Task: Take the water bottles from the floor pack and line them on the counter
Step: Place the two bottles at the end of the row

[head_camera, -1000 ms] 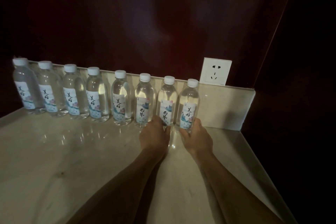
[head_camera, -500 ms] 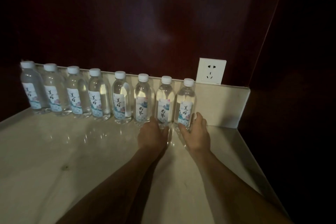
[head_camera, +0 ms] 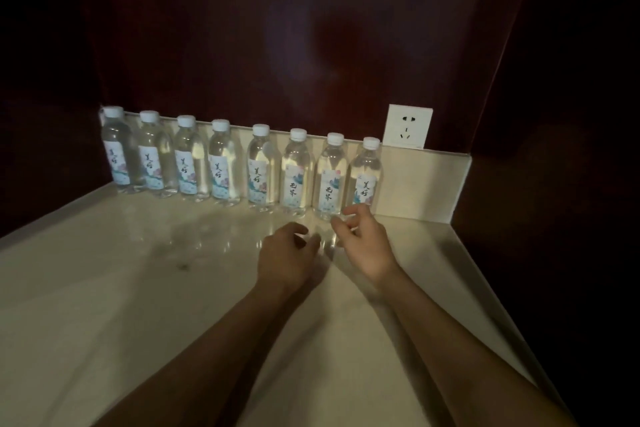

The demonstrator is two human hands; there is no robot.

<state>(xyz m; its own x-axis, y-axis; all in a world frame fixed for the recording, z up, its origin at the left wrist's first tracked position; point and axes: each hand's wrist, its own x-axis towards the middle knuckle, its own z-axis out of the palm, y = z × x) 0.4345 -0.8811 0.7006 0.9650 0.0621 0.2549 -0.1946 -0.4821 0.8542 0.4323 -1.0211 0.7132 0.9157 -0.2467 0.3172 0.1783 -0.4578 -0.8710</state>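
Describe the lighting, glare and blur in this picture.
Head view: dim overall, wall nearly black; glare patches and bottle reflections on the glossy counter; the bottles read fairly sharp; left hand and right hand slightly motion-blurred; wide-angle lens bends the counter edges.

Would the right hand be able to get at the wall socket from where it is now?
Probably yes. The right hand holds nothing, and the socket sits above the backsplash, just right of the last bottle, with nothing in front of it.

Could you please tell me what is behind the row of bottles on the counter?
A low pale backsplash runs behind the bottles, with dark red wall above. The bottles blur its lower strip.
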